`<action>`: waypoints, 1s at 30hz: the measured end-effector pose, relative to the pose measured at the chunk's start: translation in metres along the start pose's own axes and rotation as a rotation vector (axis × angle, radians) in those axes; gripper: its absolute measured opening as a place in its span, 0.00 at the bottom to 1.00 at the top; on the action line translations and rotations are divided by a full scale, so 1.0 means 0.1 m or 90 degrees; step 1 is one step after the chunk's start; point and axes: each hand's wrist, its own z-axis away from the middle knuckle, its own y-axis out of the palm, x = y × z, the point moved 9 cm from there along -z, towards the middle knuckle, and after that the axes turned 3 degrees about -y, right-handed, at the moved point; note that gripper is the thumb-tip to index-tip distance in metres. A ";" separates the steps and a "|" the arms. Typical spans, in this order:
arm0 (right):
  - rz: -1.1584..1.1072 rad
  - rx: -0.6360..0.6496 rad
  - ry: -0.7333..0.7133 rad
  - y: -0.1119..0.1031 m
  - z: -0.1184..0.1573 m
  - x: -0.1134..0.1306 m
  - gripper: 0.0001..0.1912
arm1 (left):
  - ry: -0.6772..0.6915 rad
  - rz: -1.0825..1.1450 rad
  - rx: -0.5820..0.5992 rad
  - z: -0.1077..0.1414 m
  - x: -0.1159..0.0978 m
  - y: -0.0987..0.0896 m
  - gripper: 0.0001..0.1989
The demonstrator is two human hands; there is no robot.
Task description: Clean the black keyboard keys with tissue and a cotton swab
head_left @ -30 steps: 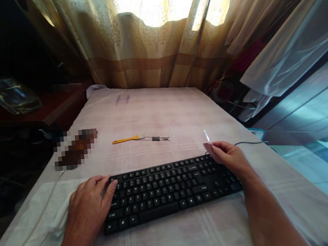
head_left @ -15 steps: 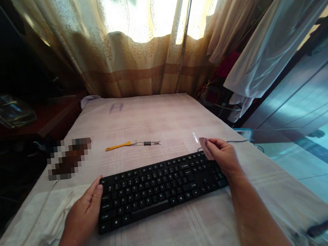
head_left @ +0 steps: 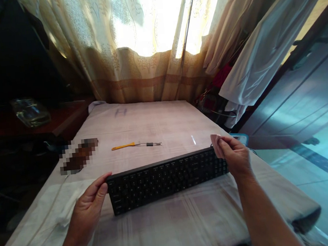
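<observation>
A black keyboard [head_left: 166, 180] is tilted up on its front edge, its keys facing me. My left hand [head_left: 92, 205] grips its left end, thumb on the front and fingers behind. At the right end, my right hand [head_left: 237, 156] pinches a small pinkish cloth [head_left: 217, 145] against the keyboard's upper corner; some of its fingers are hidden. Behind the keyboard lie a yellow-handled tool [head_left: 123, 146] and a thin metal tool with a dark grip [head_left: 149, 144].
The cloth-covered table [head_left: 158, 119] reaches back to a patterned curtain [head_left: 136, 71]. A blurred-out brown object [head_left: 80, 156] lies at the left with a cable. A glass container [head_left: 31, 112] stands on a dark red surface. White clothes [head_left: 256, 60] hang at the right.
The keyboard's rear edge has tipped up, so it leans more steeply toward me. Both hands appear shifted slightly right with it, and the view has also moved.
</observation>
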 end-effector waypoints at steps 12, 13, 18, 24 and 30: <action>0.543 0.261 -0.421 0.51 0.75 1.08 0.11 | 0.079 0.054 -0.001 0.17 0.11 -0.02 0.25; 0.535 0.267 -0.427 0.52 0.80 1.11 0.11 | 0.080 0.060 -0.001 0.18 0.11 -0.02 0.25; 0.453 0.268 -0.445 0.58 1.07 1.24 0.13 | 0.070 0.093 0.001 0.20 0.07 0.01 0.26; 0.369 0.249 -0.459 0.68 1.32 1.30 0.15 | 0.041 0.144 0.003 0.20 0.08 0.01 0.28; 0.363 0.235 -0.452 0.59 1.28 1.28 0.15 | 0.035 0.164 0.008 0.18 0.14 0.01 0.28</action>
